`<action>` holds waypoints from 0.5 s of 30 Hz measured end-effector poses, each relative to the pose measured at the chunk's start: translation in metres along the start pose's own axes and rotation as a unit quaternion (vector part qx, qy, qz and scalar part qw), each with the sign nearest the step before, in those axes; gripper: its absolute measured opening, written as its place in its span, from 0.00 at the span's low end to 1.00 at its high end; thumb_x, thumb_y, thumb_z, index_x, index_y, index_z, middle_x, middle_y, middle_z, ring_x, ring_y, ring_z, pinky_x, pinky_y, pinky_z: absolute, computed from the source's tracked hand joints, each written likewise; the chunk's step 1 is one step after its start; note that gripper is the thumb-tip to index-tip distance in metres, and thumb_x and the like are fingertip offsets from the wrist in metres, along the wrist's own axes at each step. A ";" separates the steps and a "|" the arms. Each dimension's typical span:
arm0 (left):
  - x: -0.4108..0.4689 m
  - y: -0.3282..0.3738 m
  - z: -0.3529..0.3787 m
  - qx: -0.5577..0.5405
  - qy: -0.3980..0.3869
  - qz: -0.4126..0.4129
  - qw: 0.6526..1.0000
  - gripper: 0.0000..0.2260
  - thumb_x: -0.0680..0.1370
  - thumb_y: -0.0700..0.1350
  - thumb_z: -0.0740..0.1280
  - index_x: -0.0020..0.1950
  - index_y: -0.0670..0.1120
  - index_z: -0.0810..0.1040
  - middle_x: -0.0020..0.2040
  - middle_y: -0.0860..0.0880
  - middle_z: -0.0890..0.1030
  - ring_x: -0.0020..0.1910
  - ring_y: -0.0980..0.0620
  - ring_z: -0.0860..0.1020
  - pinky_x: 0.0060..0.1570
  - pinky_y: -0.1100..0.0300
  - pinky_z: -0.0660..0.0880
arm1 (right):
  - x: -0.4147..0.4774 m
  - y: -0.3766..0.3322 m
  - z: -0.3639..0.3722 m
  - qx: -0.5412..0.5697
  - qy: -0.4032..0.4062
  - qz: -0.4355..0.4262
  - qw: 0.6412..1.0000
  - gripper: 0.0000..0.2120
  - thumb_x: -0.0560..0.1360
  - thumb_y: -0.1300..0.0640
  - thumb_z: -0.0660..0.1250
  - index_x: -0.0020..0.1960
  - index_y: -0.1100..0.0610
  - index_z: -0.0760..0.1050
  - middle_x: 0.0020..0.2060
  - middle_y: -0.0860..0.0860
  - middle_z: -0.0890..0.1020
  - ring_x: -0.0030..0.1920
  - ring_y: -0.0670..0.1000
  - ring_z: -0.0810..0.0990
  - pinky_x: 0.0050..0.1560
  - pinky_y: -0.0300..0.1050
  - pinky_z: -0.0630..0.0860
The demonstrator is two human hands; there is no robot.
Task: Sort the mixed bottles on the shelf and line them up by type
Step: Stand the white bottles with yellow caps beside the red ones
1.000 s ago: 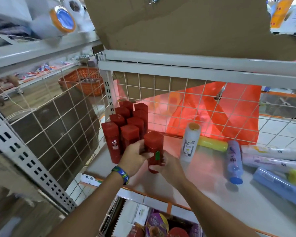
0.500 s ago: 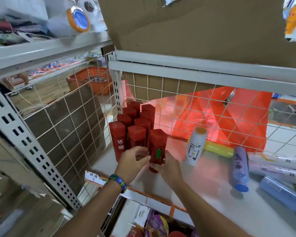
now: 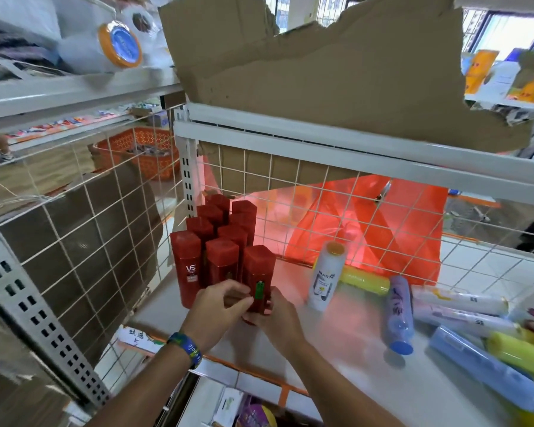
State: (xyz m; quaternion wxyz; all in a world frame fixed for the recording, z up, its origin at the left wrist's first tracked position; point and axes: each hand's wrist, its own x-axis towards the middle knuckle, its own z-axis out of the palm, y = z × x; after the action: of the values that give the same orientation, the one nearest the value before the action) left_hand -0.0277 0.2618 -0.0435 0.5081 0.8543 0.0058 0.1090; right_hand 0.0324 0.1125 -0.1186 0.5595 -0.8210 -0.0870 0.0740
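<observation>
the step in hand is the red group: both hands hold one red shampoo bottle (image 3: 259, 272) upright at the lower centre of the frame, its base on or just above the shelf (image 3: 336, 352), at the front right corner of the block of red vs bottles (image 3: 216, 229) that stands left of centre. the left hand (image 3: 219, 306) has its fingers curled round the bottle's lower left side, and the right hand (image 3: 275, 315) cups its base from the right, so both are grasping it, not released.

next, by my reading, the bottle wants pressing flush against its neighbours and letting go without tipping the row. after that the right half of the frame needs work: a white pantene bottle (image 3: 326, 275) stands alone, while a purple bottle with a blue cap (image 3: 398, 312), a yellow bottle (image 3: 364, 283) and a blue bottle (image 3: 481, 368) lie flat, unsorted.

against the earlier frames little differs: the same bottle sits in the same two-handed hold at the same corner, and mostly the view itself has shifted a little
</observation>
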 end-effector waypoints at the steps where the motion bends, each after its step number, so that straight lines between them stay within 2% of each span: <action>1: -0.001 0.001 0.002 0.001 -0.007 0.005 1.000 0.05 0.74 0.43 0.72 0.49 0.49 0.82 0.43 0.56 0.84 0.44 0.64 0.81 0.46 0.71 0.77 | -0.002 0.001 -0.003 -0.002 -0.006 0.005 1.000 0.25 0.64 0.55 0.80 0.57 0.48 0.74 0.47 0.45 0.84 0.45 0.40 0.82 0.42 0.33 0.77; 5: -0.003 0.001 0.014 0.004 -0.040 0.023 0.999 0.03 0.74 0.43 0.72 0.46 0.49 0.83 0.41 0.57 0.84 0.43 0.62 0.81 0.46 0.70 0.76 | -0.010 0.014 -0.025 -0.019 0.022 0.014 0.999 0.27 0.62 0.51 0.81 0.56 0.52 0.74 0.48 0.46 0.81 0.47 0.48 0.81 0.45 0.39 0.78; 8: -0.003 0.000 0.028 0.013 -0.069 0.043 0.997 0.02 0.74 0.42 0.72 0.45 0.48 0.83 0.41 0.56 0.84 0.43 0.61 0.81 0.45 0.68 0.77 | -0.019 0.024 -0.049 -0.045 0.056 0.017 0.997 0.19 0.66 0.51 0.79 0.52 0.54 0.75 0.44 0.47 0.82 0.43 0.49 0.81 0.44 0.42 0.78; 11: -0.001 0.004 0.043 0.014 -0.090 0.063 0.994 0.01 0.73 0.43 0.72 0.44 0.48 0.83 0.40 0.55 0.84 0.42 0.60 0.81 0.43 0.70 0.75 | -0.029 0.032 -0.076 -0.053 0.116 0.026 0.992 0.16 0.67 0.48 0.78 0.42 0.54 0.73 0.35 0.48 0.79 0.35 0.45 0.75 0.35 0.35 0.70; 15: 0.001 0.011 0.058 0.018 -0.114 0.083 0.990 0.04 0.73 0.42 0.73 0.43 0.52 0.82 0.39 0.57 0.83 0.43 0.62 0.81 0.42 0.73 0.73 | -0.032 0.034 -0.105 -0.061 0.211 0.034 0.975 0.20 0.68 0.46 0.77 0.40 0.56 0.68 0.30 0.48 0.73 0.31 0.46 0.69 0.31 0.37 0.64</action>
State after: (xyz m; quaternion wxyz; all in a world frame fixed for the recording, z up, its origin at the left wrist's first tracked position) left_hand -0.0168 0.2065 -0.0599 0.4794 0.8677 -0.1208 0.0524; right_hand 0.0262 -0.0023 -0.1118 0.5110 -0.8533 0.0569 -0.0872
